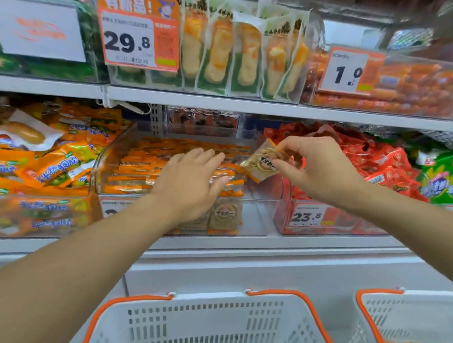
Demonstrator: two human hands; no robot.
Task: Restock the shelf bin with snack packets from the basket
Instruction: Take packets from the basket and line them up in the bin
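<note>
- Right hand (323,165) pinches a packet (262,161) over the bin's (259,209) right side; left hand (191,181) lies flat on the stack in the bin
- Packet looks light, soft, slick; best held by its sealed edge

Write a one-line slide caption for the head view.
Right hand pinches a snack packet over the clear shelf bin while the left hand flattens the packets inside.

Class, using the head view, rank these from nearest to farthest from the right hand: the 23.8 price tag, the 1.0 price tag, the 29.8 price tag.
1. 23.8 price tag: just below the right hand, on the red bin's front.
2. 1.0 price tag: above it, upper shelf, slightly right.
3. 29.8 price tag: far up-left, upper shelf.
</note>
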